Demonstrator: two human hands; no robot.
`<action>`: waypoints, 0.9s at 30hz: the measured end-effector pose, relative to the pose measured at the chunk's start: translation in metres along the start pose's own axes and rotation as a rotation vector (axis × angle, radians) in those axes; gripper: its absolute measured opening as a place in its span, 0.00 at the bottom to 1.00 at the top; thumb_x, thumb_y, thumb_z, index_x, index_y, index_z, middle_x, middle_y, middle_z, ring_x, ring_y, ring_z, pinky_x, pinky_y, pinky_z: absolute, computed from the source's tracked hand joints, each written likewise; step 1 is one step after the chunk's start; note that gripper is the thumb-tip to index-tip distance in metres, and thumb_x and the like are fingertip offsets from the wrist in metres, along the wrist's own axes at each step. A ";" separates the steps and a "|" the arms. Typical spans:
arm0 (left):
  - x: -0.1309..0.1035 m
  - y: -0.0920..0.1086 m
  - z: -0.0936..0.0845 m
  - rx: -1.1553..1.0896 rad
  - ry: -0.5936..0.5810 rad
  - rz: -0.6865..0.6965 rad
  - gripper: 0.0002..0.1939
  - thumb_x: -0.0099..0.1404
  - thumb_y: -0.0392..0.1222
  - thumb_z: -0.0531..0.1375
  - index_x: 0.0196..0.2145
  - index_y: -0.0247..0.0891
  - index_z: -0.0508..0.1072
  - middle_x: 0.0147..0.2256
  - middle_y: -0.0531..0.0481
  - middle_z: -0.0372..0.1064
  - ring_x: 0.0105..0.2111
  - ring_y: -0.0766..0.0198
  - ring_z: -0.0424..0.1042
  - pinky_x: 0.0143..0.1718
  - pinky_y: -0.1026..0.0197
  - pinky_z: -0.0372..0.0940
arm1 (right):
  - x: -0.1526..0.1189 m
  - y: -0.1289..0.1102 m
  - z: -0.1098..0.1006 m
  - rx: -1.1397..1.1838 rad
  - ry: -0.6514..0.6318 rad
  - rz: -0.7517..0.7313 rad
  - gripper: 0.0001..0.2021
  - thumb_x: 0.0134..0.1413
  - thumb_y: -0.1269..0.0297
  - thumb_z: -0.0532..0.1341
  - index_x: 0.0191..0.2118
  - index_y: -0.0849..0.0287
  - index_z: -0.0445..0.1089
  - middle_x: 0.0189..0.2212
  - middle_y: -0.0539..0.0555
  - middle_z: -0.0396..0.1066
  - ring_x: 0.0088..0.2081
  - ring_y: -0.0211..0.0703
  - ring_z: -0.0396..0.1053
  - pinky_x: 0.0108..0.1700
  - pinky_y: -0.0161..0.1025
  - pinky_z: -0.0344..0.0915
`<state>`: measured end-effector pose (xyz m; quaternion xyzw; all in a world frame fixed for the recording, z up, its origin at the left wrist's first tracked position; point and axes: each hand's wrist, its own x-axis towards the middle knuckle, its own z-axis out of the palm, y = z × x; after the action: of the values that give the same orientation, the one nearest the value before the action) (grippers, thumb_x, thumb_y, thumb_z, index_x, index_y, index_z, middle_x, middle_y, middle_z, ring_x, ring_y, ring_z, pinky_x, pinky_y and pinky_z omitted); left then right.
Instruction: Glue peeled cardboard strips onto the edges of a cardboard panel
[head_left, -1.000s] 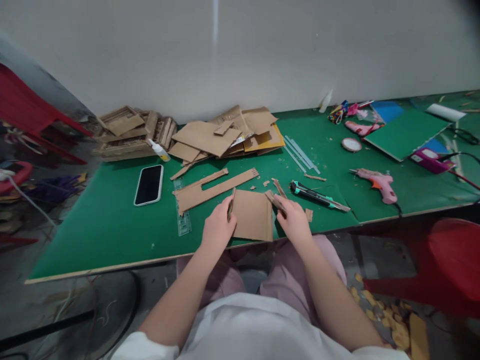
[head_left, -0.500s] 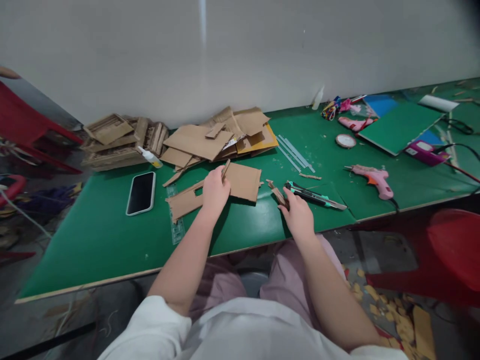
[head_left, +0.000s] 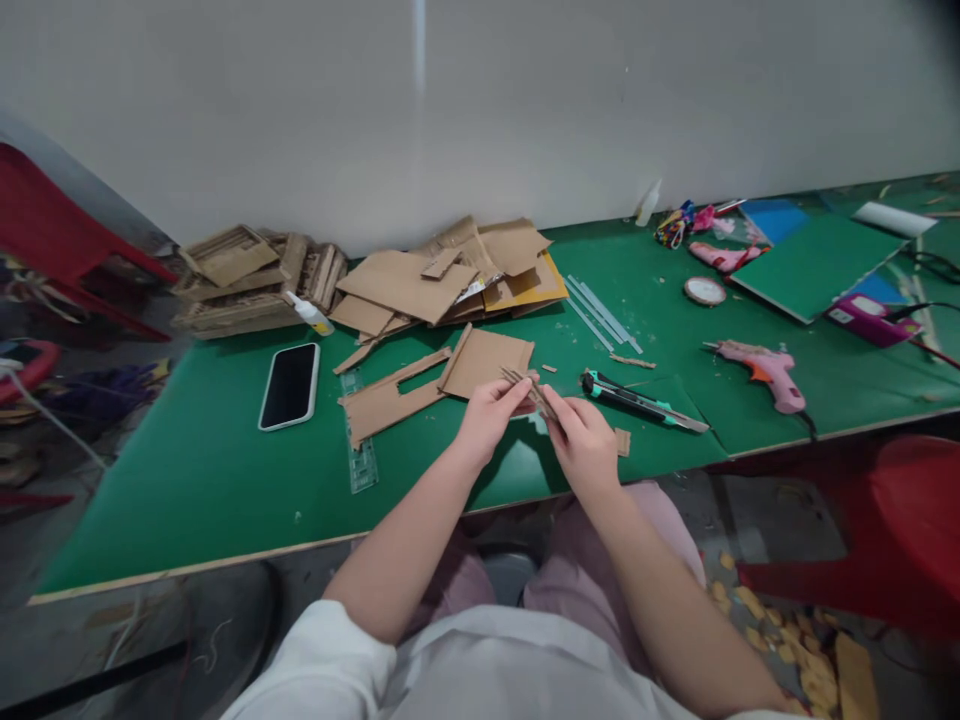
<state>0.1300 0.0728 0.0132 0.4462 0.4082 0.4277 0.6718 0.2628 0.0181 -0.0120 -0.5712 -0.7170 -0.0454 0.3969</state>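
My left hand [head_left: 489, 420] and my right hand [head_left: 583, 440] meet just above the table, both closed on a small bundle of narrow cardboard strips [head_left: 534, 390]. Behind them lies a square cardboard piece [head_left: 491, 362] with a raised strip along its left edge. Left of it, a cardboard piece with a cut-out slot [head_left: 390, 405] rests across a clear ruler [head_left: 364, 465]. To the right of my hands is a green and black utility knife [head_left: 645, 402], its blade out. A small cardboard scrap [head_left: 622, 442] sits beside my right hand.
A phone [head_left: 289, 386], a glue bottle [head_left: 310, 314] and stacked cardboard [head_left: 409, 285] stand left and behind. Glue sticks [head_left: 604, 312], a tape roll [head_left: 705, 291], a pink glue gun [head_left: 765, 372] and a green board [head_left: 817, 262] are at the right. A red stool [head_left: 919, 500] is beside the table.
My left hand has moved right, off the cardboard pieces, and now meets my right hand at the strips. My right hand has lifted the strips and shifted slightly left.
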 end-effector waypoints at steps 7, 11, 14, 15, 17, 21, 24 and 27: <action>0.014 0.003 -0.015 -0.039 0.022 0.014 0.22 0.55 0.52 0.60 0.39 0.30 0.73 0.34 0.42 0.72 0.29 0.65 0.71 0.30 0.65 0.67 | 0.023 0.002 -0.012 0.355 0.009 0.272 0.13 0.55 0.63 0.54 0.44 0.57 0.71 0.34 0.54 0.67 0.35 0.38 0.66 0.38 0.35 0.65; 0.016 0.001 -0.018 0.055 0.058 0.041 0.20 0.53 0.51 0.62 0.36 0.31 0.74 0.27 0.48 0.71 0.25 0.66 0.70 0.30 0.63 0.68 | 0.045 -0.001 -0.012 0.655 -0.138 0.410 0.12 0.53 0.61 0.56 0.39 0.58 0.73 0.33 0.52 0.70 0.35 0.39 0.68 0.38 0.38 0.65; 0.013 0.000 -0.017 0.088 0.040 0.078 0.17 0.54 0.50 0.61 0.30 0.30 0.73 0.23 0.50 0.69 0.24 0.66 0.70 0.29 0.63 0.68 | 0.048 -0.004 0.001 0.803 -0.169 0.550 0.13 0.46 0.61 0.61 0.40 0.59 0.72 0.31 0.52 0.73 0.33 0.40 0.69 0.36 0.38 0.67; 0.012 -0.001 -0.017 0.092 0.023 0.086 0.16 0.55 0.50 0.60 0.29 0.31 0.73 0.23 0.50 0.69 0.24 0.66 0.70 0.29 0.63 0.68 | 0.047 -0.005 0.006 0.816 -0.162 0.572 0.13 0.45 0.61 0.62 0.39 0.59 0.72 0.31 0.52 0.74 0.32 0.39 0.70 0.36 0.38 0.67; 0.010 0.000 -0.016 0.095 -0.025 0.098 0.16 0.58 0.49 0.57 0.33 0.31 0.72 0.26 0.49 0.70 0.27 0.66 0.70 0.29 0.64 0.69 | 0.044 -0.006 0.013 0.798 -0.129 0.552 0.11 0.45 0.62 0.63 0.37 0.58 0.73 0.32 0.52 0.74 0.33 0.39 0.70 0.37 0.38 0.67; 0.007 0.001 -0.014 0.120 -0.085 0.149 0.15 0.60 0.46 0.54 0.39 0.33 0.71 0.32 0.47 0.69 0.30 0.66 0.69 0.28 0.65 0.68 | 0.040 -0.004 0.015 0.660 -0.045 0.452 0.09 0.47 0.64 0.61 0.36 0.55 0.74 0.32 0.51 0.72 0.34 0.38 0.69 0.37 0.37 0.66; 0.006 -0.001 -0.013 0.179 -0.076 0.182 0.15 0.61 0.45 0.53 0.39 0.33 0.71 0.33 0.47 0.69 0.30 0.67 0.68 0.29 0.65 0.67 | 0.039 -0.004 0.014 0.561 -0.027 0.405 0.10 0.49 0.64 0.60 0.38 0.54 0.74 0.30 0.51 0.71 0.33 0.37 0.68 0.36 0.37 0.66; 0.006 -0.004 -0.013 0.288 -0.066 0.206 0.16 0.61 0.47 0.53 0.41 0.34 0.71 0.33 0.48 0.68 0.30 0.67 0.67 0.31 0.65 0.67 | 0.037 -0.006 0.015 0.458 0.011 0.333 0.10 0.51 0.63 0.59 0.40 0.52 0.73 0.29 0.51 0.69 0.32 0.37 0.67 0.36 0.37 0.65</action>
<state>0.1205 0.0813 0.0051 0.5909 0.3953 0.4166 0.5666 0.2492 0.0525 0.0032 -0.5762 -0.6027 0.1805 0.5217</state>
